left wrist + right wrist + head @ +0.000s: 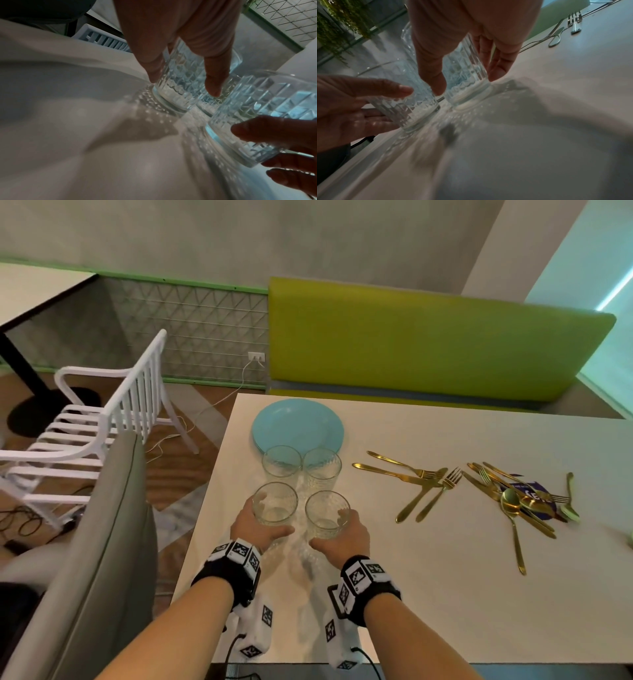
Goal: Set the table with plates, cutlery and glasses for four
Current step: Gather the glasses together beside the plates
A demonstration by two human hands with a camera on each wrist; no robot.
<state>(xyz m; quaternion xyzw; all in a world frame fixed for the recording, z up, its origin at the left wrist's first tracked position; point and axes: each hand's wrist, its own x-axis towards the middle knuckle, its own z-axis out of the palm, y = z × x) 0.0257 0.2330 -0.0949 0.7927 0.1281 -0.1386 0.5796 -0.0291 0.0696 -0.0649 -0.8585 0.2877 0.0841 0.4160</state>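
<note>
Four clear patterned glasses stand in a square on the white table. My left hand grips the near left glass, thumb on one side and fingers on the other. Around the near right glass my right hand has the same hold. Both glass bases look to rest on the table. The two far glasses stand free, just before a stack of light-blue plates. Gold cutlery lies in two loose heaps, one mid-table and one further right.
The table's left edge runs close beside my left hand. A grey padded seat back and a white slatted chair stand to the left. A green bench back lines the far side. Bare tabletop lies in front of the cutlery.
</note>
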